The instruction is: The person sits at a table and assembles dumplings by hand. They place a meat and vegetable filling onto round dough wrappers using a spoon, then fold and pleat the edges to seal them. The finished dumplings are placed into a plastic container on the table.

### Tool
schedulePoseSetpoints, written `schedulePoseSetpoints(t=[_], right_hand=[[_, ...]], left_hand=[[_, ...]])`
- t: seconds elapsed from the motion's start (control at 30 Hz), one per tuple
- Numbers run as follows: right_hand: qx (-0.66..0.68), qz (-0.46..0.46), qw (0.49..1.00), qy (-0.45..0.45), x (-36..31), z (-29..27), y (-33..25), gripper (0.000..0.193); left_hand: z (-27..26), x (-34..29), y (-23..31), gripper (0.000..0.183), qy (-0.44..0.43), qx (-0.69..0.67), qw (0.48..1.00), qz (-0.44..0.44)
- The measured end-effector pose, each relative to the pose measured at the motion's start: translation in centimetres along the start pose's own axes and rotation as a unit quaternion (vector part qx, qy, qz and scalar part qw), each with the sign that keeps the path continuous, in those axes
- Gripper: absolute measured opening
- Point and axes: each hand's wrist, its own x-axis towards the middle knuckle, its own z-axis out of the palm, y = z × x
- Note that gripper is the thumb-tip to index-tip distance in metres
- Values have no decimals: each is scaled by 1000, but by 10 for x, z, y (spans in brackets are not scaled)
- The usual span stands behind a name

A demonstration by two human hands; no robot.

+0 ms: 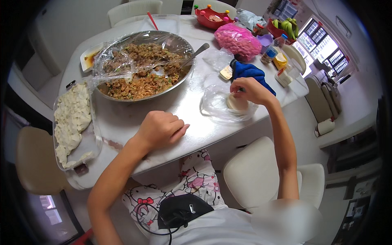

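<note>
My right hand (254, 90) reaches over an opened clear plastic bag (214, 105) on the table. Its fingertips pinch at the edge of a stack of round white dumpling wrappers (237, 104) lying in the bag. Near the front edge of the table, my left hand (161, 130) is curled closed, thumb forward, and nothing shows in it. Beyond it stands a large metal bowl (188, 75) of minced filling (141, 87), partly covered by plastic wrap, with a spoon (198, 53) leaning on its rim. At the left, many white dumplings (72, 122) fill most of a clear plastic tray (92, 145).
Behind the right hand lie a blue cloth (255, 74), a pink bag (239, 41), a bottle (271, 52) and a yellow package (279, 60). A red dish (210, 20) stands farther back. A white dish of sauce (87, 59) sits left of the bowl. Chairs (251, 169) surround the table.
</note>
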Motion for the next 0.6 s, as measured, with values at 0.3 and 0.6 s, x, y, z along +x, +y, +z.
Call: schedulePoseSetpoints(t=[0.3, 0.6], right_hand=[[-50, 16, 997, 57, -21, -26, -64, 3], [44, -101, 992, 68, 13, -1, -145, 10]], left_hand=[[-4, -3, -1, 13, 70, -74, 988, -115], [-13, 4, 14, 76, -16, -473, 844, -253]])
